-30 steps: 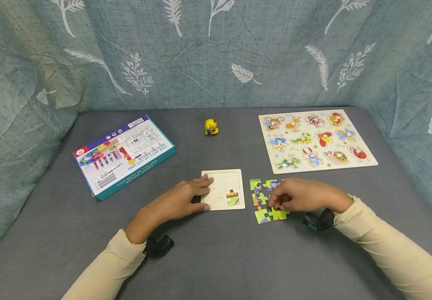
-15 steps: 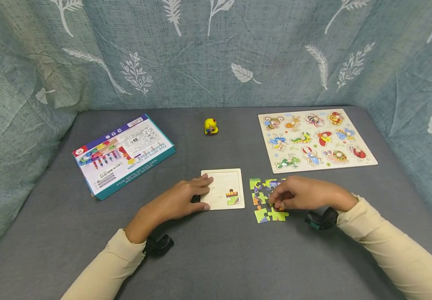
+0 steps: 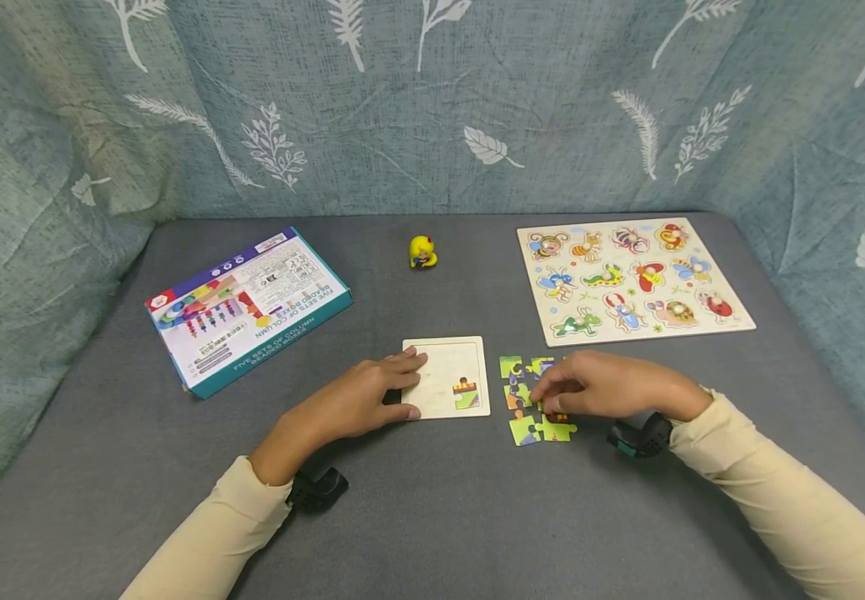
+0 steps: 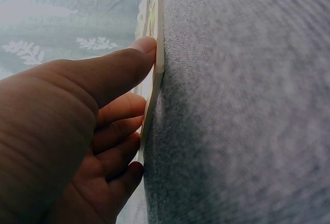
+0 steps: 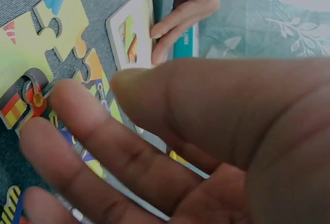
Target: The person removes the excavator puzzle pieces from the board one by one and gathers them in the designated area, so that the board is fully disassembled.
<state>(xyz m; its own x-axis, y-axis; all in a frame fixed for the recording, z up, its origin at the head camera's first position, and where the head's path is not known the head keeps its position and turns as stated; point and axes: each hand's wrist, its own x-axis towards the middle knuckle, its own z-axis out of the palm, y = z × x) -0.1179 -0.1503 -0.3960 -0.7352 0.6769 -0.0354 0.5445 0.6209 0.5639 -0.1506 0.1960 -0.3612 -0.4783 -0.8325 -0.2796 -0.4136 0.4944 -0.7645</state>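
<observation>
My left hand (image 3: 363,398) rests at the left edge of a small square wooden puzzle board (image 3: 436,379), with thumb and fingertips on its rim. One jigsaw piece (image 3: 466,396) lies in the board's lower right corner. Just right of the board, several green and multicoloured loose pieces (image 3: 524,432) are spread in rough rows. My right hand (image 3: 593,385) hovers low over them and hides some. In the right wrist view its thumb (image 5: 136,87) and fingers stand apart, with no piece seen between them. A green piece (image 5: 23,53) joins or overlaps a dark red-and-yellow one near the fingertips.
A bead-toy box (image 3: 252,312) lies at the back left. A small yellow-headed figure (image 3: 422,252) stands at the back middle. An insect peg puzzle (image 3: 631,283) lies at the back right. A patterned curtain (image 3: 432,108) hangs behind the grey table (image 3: 432,517).
My right hand's fingertips have shifted slightly left and spread from the thumb, showing more of the dark red piece. The left hand and the board have stayed in place.
</observation>
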